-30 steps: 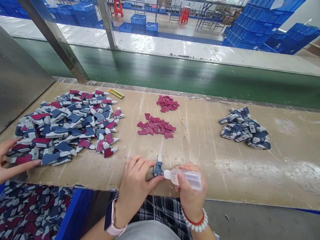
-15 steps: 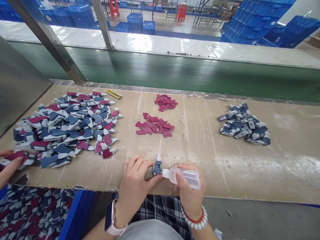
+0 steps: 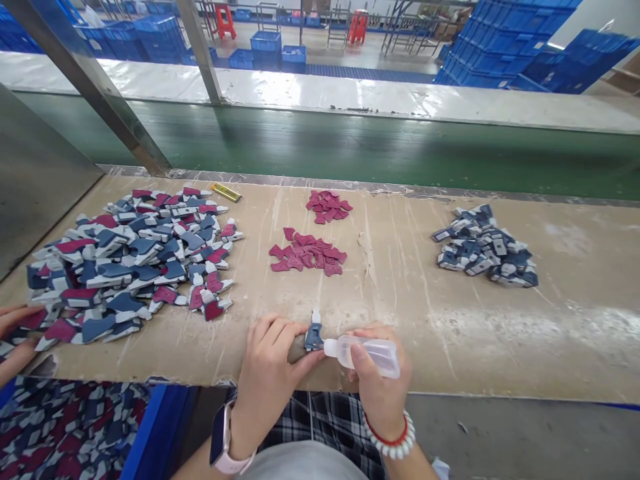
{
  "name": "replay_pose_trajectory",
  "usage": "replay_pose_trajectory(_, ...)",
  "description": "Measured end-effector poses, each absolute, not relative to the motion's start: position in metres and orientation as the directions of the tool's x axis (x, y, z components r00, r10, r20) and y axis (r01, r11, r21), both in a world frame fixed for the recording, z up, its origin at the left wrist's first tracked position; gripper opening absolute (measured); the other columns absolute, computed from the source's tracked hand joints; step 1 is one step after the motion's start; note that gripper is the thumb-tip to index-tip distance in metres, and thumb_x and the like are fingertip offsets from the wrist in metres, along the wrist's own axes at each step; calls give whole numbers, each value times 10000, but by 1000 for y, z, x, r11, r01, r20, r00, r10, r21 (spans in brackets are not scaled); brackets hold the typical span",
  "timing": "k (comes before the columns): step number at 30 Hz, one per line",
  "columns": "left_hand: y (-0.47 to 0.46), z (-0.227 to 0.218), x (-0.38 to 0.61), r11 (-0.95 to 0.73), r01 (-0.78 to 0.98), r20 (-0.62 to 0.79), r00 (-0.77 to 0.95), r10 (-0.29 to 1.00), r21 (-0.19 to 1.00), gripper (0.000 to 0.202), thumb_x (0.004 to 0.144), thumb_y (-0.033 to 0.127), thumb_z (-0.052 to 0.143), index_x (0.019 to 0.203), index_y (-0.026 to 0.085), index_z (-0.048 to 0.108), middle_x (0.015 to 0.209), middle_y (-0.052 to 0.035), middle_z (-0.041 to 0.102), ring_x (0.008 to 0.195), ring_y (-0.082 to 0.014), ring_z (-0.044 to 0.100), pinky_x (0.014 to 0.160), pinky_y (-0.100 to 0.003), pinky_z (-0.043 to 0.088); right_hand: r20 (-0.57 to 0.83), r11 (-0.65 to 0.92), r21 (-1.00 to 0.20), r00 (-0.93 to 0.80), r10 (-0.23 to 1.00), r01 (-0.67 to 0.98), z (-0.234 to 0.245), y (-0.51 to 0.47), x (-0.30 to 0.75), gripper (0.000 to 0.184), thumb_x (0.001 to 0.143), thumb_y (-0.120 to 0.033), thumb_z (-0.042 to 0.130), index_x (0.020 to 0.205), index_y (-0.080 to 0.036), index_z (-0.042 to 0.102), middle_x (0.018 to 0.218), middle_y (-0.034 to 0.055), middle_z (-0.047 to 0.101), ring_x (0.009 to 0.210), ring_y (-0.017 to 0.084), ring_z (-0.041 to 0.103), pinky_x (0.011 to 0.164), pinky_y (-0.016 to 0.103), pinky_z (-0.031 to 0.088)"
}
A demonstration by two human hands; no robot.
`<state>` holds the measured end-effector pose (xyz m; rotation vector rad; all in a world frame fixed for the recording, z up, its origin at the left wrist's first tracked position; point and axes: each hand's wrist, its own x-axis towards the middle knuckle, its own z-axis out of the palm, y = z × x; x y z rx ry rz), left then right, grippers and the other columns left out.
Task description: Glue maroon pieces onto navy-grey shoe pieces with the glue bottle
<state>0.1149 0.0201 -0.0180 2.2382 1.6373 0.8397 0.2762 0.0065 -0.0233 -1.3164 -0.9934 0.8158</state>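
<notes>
A person seated at a long factory worktop works on a small blue-and-white cut piece, held at the worktop's near edge between both hands. The left hand, a pink-strapped watch on its wrist, keeps a closed grip, with fingers and thumb pressed together around the piece from the left. The right hand, wearing a white bead bracelet with a red cord, wraps its grip around a clear plastic squeeze bottle, which lies almost level with its narrow nozzle touching the piece. Farther along the worktop sit a large heap of blue, white and maroon pieces, two small piles of maroon pieces and a pile of blue-and-white pieces. A yellow strip lies just beyond the large heap. At the far left edge, a co-worker's hand rests against that heap. Below the worktop, more mixed pieces fill a blue-rimmed bin, and a plaid cloth covers the person's lap. Past the worktop runs a green conveyor belt, and blue crates are stacked on the factory floor behind it.
</notes>
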Motion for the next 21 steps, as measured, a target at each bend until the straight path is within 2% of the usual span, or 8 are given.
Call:
replay_pose_trajectory(9, 20, -18, 115, -338, 794, 311, 197, 930, 506, 268, 779, 422, 729, 913, 206, 643, 859, -36, 688, 923, -248, 566, 834, -386, 432, 96, 76, -995, 401, 911, 67, -25, 7, 276, 130, 772, -352, 697, 814, -237, 653, 764, 2, 622, 658, 179, 637, 519, 289, 496)
replay_pose_trajectory(15, 20, -19, 115, -344, 799, 324, 198, 925, 494, 263, 787, 408, 727, 917, 198, 636, 862, -37, 682, 930, -240, 562, 840, -383, 427, 142, 103, -988, 418, 897, 116, -26, 9, 276, 129, 756, -344, 698, 805, -235, 650, 726, -5, 645, 601, 181, 644, 490, 297, 509)
replay_pose_trajectory(21, 20, -20, 115, -351, 791, 332, 200, 922, 501, 253, 792, 394, 725, 917, 199, 621, 867, -37, 668, 934, -242, 553, 848, -381, 420, 143, 95, -987, 427, 893, 130, -28, 10, 276, 136, 759, -350, 694, 814, -234, 651, 743, -4, 640, 632, 188, 652, 497, 299, 516)
